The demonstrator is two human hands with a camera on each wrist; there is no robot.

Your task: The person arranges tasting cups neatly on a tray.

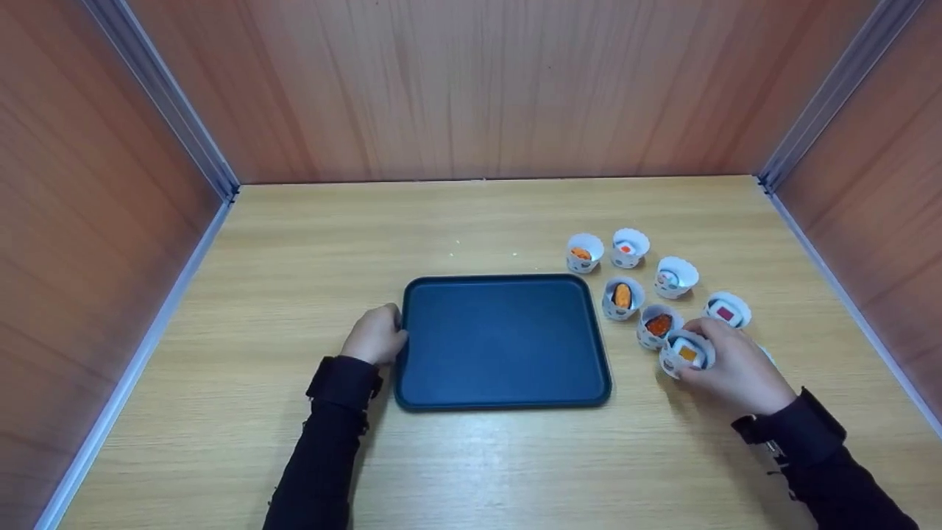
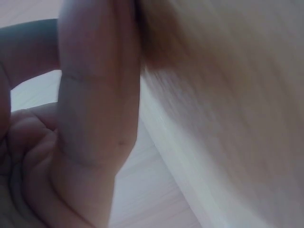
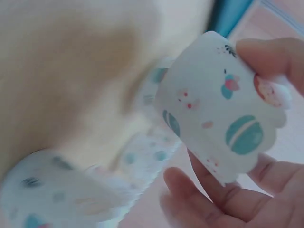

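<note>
My left hand (image 1: 375, 335) grips the left edge of a dark blue rectangular tray (image 1: 500, 342), which lies flat and bare. Close up in the left wrist view are its bent fingers (image 2: 97, 95). Between thumb and fingers, my right hand (image 1: 739, 364) holds a white paper baking cup (image 1: 670, 361) with a scalloped rim. Inside that cup sits a small white piece with a yellow-orange top (image 1: 688, 354). Green macaron prints show on the held cup (image 3: 213, 109) in the right wrist view, where it is raised above other cups.
Right of the tray stand several similar paper cups, among them one with an orange piece (image 1: 619, 312), one with a red-brown piece (image 1: 650, 338) and one with a dark red square (image 1: 738, 316). Wooden panels (image 1: 486, 88) enclose the table at the back and sides.
</note>
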